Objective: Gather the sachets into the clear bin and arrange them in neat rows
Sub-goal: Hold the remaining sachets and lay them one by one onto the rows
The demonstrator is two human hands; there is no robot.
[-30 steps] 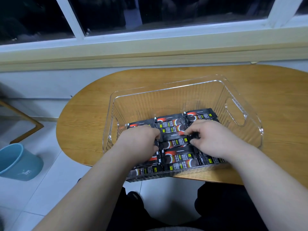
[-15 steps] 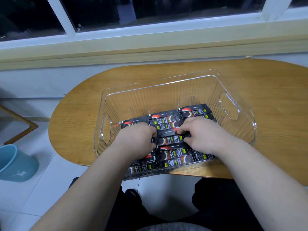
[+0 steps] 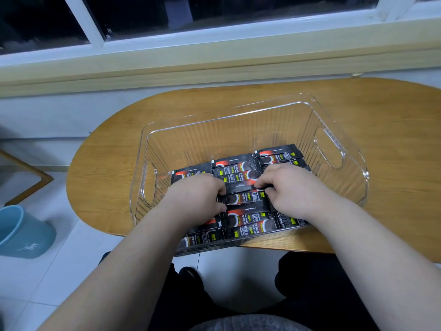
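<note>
wooden table point(image 3: 393, 139): oval end, set under the window sill, unchanged against the earlier frames; only the view has drifted slightly. clear bin point(image 3: 238, 108): ribbed walls, a handle slot at each end, standing on the table with its near edge past the table's front edge, same station as before. blue bucket point(image 3: 21, 232): on the tiled floor to the left, not moved. sachets point(image 3: 248, 218): all that show lie flat inside the bin on the near part of its floor, in three columns side by side, long sides running left to right, edges overlapping. wrappers are black with a red arc, a white ring, yellow-green tags and white lettering; one in the middle column shows a plain black face. left hand point(image 3: 198, 197) and right hand point(image 3: 291, 187): both remain down in the bin, knuckles up, fingers curled, each gripping one end of the middle-column sachets, as half a second ago.
</note>
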